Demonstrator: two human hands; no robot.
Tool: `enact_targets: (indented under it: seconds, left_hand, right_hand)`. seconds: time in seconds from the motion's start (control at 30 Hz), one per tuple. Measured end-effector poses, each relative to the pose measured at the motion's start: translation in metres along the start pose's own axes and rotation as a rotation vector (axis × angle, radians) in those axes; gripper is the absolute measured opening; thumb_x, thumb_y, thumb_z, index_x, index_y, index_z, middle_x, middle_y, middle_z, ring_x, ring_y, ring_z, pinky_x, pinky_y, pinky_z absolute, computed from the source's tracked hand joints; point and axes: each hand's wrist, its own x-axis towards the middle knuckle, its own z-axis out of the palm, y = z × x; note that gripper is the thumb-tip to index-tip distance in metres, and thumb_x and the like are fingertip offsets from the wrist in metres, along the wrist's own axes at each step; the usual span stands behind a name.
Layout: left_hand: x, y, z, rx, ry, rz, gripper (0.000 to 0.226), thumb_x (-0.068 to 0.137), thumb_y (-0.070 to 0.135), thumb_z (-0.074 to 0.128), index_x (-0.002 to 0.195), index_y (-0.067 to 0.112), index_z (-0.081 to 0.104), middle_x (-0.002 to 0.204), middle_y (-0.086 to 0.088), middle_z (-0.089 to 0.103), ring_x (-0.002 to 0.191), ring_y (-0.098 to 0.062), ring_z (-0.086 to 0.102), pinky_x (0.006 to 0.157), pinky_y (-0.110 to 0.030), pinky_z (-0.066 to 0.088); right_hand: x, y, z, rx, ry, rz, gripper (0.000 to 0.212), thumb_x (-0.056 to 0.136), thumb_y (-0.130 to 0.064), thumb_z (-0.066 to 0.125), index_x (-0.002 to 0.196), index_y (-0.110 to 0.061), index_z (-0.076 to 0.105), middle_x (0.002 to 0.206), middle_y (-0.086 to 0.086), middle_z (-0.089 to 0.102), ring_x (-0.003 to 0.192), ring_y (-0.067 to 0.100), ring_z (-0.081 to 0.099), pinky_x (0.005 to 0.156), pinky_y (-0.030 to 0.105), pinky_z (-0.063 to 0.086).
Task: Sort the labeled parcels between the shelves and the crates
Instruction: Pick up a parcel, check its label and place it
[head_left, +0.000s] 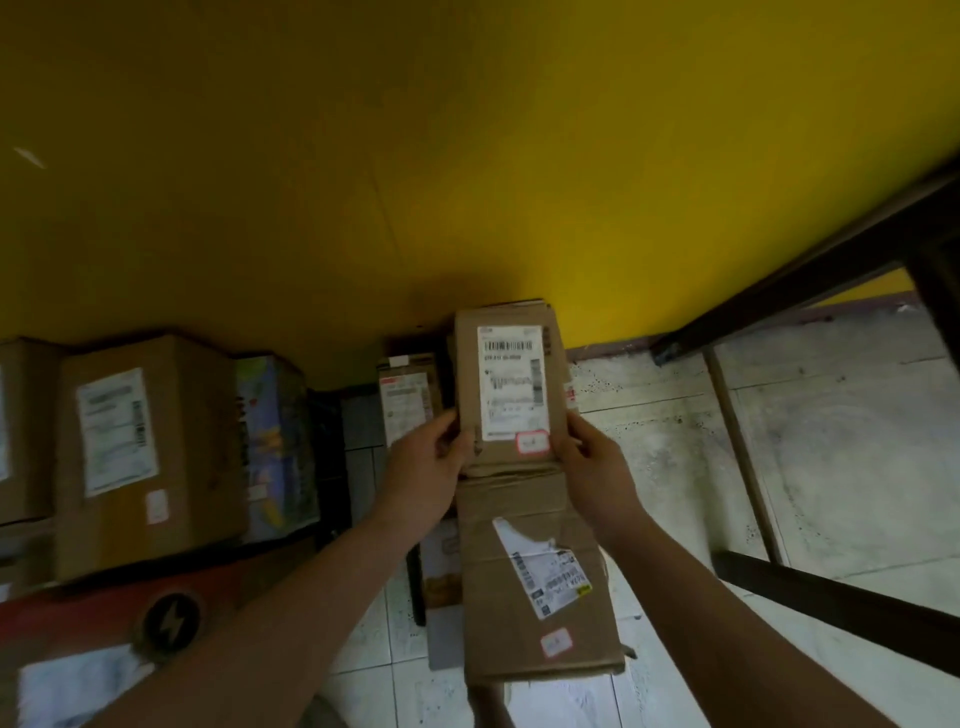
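I hold a small brown cardboard parcel (511, 395) upright in front of me, its white barcode label and a small red-bordered sticker facing me. My left hand (423, 460) grips its lower left edge and my right hand (589, 457) grips its lower right edge. Directly below it lies a larger brown parcel (540, 587) with a torn white label and another red-bordered sticker. Behind the held parcel stands another labeled parcel (408, 400) against the yellow wall.
On the left a big labeled cardboard box (140, 452) sits on a shelf beside a colourful printed box (275, 447). A red item with a lightning badge (171, 621) lies lower left. A dark wooden frame (810, 291) crosses the right side over pale tiled floor.
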Motion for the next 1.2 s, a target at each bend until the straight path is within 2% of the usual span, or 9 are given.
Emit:
enact_targets:
  seconds: [0.2,0.37,0.5,0.57,0.63,0.7,0.9,1.0,1.2]
  left_hand:
    - [0.056,-0.007,0.035,0.035,0.150,0.060,0.030,0.103,0.020,0.055,0.132,0.022,0.064,0.117,0.007,0.070,0.103,-0.005,0.065,0.077,-0.003,0.046]
    - [0.065,-0.007,0.038,0.009,0.087,0.051,0.031,0.104,0.031,0.052,0.134,0.031,0.059,0.124,0.010,0.068,0.112,-0.008,0.064,0.088,-0.019,0.051]
    - [0.033,-0.008,0.021,-0.177,0.129,0.008,0.034,0.105,0.017,0.051,0.139,0.021,0.051,0.125,0.020,0.056,0.115,0.002,0.052,0.080,0.004,0.037]
    - [0.006,-0.023,0.004,-0.240,0.204,-0.041,0.032,0.103,0.014,0.054,0.134,0.017,0.057,0.125,0.010,0.061,0.112,-0.004,0.058,0.082,0.002,0.040]
    - [-0.033,-0.047,-0.014,-0.329,0.253,-0.136,0.021,0.101,0.011,0.057,0.118,0.018,0.066,0.115,0.004,0.068,0.106,-0.011,0.064,0.085,-0.014,0.050]
    - [-0.079,-0.074,-0.031,-0.405,0.281,-0.267,0.017,0.099,0.007,0.055,0.103,0.017,0.068,0.105,-0.004,0.072,0.100,-0.022,0.068,0.083,-0.029,0.053]
    - [-0.226,-0.154,-0.090,-0.645,0.469,-0.488,0.019,0.098,-0.001,0.052,0.099,0.005,0.070,0.101,-0.016,0.077,0.086,-0.030,0.075,0.081,-0.037,0.055]
    - [-0.285,-0.175,-0.120,-0.762,0.622,-0.470,0.021,0.097,0.000,0.051,0.100,0.006,0.072,0.096,-0.012,0.078,0.093,-0.033,0.074,0.090,-0.043,0.055]
    - [-0.389,-0.227,-0.181,-0.978,0.880,-0.311,0.025,0.101,0.003,0.048,0.111,0.005,0.070,0.103,-0.013,0.077,0.095,-0.029,0.074,0.086,-0.037,0.056]
  right_hand:
    - [0.063,0.016,0.009,0.074,0.035,-0.036,0.039,0.104,-0.030,0.048,0.143,-0.030,0.052,0.126,-0.006,0.068,0.112,0.015,0.065,0.098,0.041,0.053]
    - [0.072,0.019,0.003,0.038,-0.061,-0.010,0.059,0.102,-0.039,0.051,0.155,-0.038,0.026,0.144,-0.012,0.053,0.127,0.014,0.054,0.108,0.038,0.044]
    - [0.038,0.005,-0.009,0.012,0.046,-0.108,0.042,0.101,-0.034,0.054,0.142,-0.036,0.044,0.123,-0.026,0.054,0.109,-0.008,0.054,0.079,0.005,0.039]
    - [0.007,0.000,-0.009,-0.026,0.214,-0.203,0.034,0.101,-0.026,0.055,0.135,-0.026,0.054,0.124,-0.015,0.059,0.107,-0.003,0.058,0.076,0.007,0.041]
    - [-0.030,0.000,0.003,-0.069,0.244,-0.283,0.026,0.100,-0.014,0.053,0.123,-0.024,0.060,0.115,-0.011,0.063,0.098,-0.002,0.061,0.075,0.011,0.045]
    - [-0.069,0.003,0.025,-0.123,0.138,-0.298,0.023,0.100,-0.010,0.051,0.111,-0.028,0.061,0.103,-0.014,0.064,0.089,-0.002,0.064,0.071,0.015,0.051]
    - [-0.170,-0.001,0.136,-0.017,-0.409,0.028,0.023,0.100,-0.003,0.049,0.103,-0.017,0.068,0.094,0.007,0.072,0.080,0.017,0.070,0.066,0.022,0.056]
    - [-0.217,-0.027,0.195,0.040,-0.687,0.158,0.021,0.101,0.000,0.047,0.109,-0.002,0.066,0.091,0.015,0.072,0.072,0.020,0.069,0.063,0.025,0.055]
    - [-0.299,-0.064,0.319,-0.147,-1.002,0.117,0.020,0.102,-0.011,0.050,0.108,-0.011,0.069,0.094,0.011,0.075,0.077,0.022,0.071,0.069,0.030,0.056]
